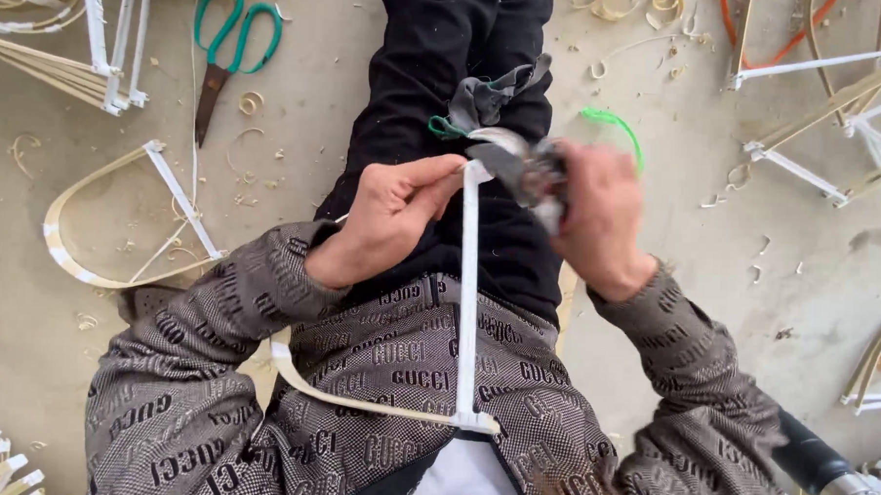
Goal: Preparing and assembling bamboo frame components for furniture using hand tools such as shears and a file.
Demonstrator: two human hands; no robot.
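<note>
A bamboo frame with a white-wrapped straight strip (469, 297) rests on my lap, its curved pale strip (357, 399) running across my jacket. My left hand (395, 209) pinches the top of the white strip, where a grey cloth scrap (485, 98) and a green tie (445, 129) hang. My right hand (598, 216) is blurred and grips a dark roll of tape (533, 173) pressed against that same joint. A bright green loop (616, 125) shows just beyond my right hand.
Green-handled scissors (228, 50) lie on the concrete floor at upper left. A curved bamboo frame (119, 227) lies at left, more taped frames (816, 114) at right and upper left. Shavings are scattered about. A dark cylinder with a metal end (823, 471) sits at lower right.
</note>
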